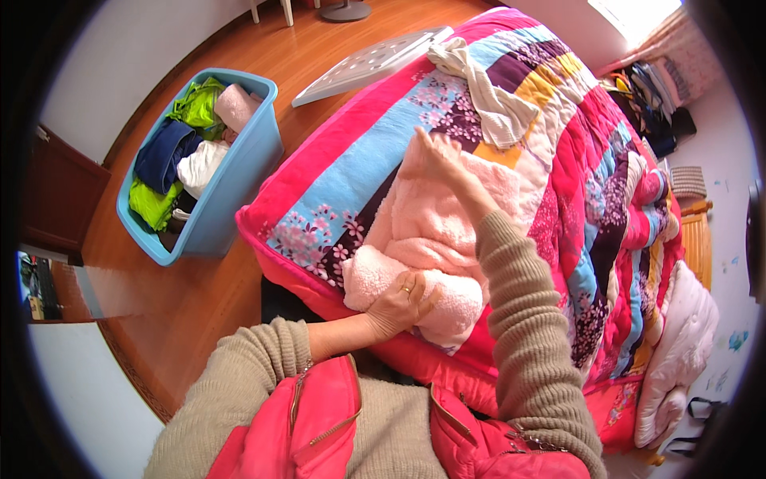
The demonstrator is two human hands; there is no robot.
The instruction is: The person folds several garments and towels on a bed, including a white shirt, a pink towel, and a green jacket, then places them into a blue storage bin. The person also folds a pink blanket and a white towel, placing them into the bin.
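A pale pink fleece piece (431, 203), perhaps a garment or small blanket, lies on the patchwork quilt (359, 161) of a bed before me. Its near end forms a thick roll (458, 296), while the rest spreads flat and wrinkled away from me. My left hand (400, 305), with a ring on one finger, is curled over the top of this roll. Farther off, my right hand (440, 155) lies on the far edge of the fleece with its fingers spread. A cream ribbed cloth (497, 102) lies loose on the quilt just beyond it.
Left of the bed, a blue plastic bin (221, 203) on the wooden floor holds several folded or rolled clothes. A white perforated lid (371, 63) leans against the bed's far left side. At right are bunched quilt folds and a pale pink padded bedcover (676, 365).
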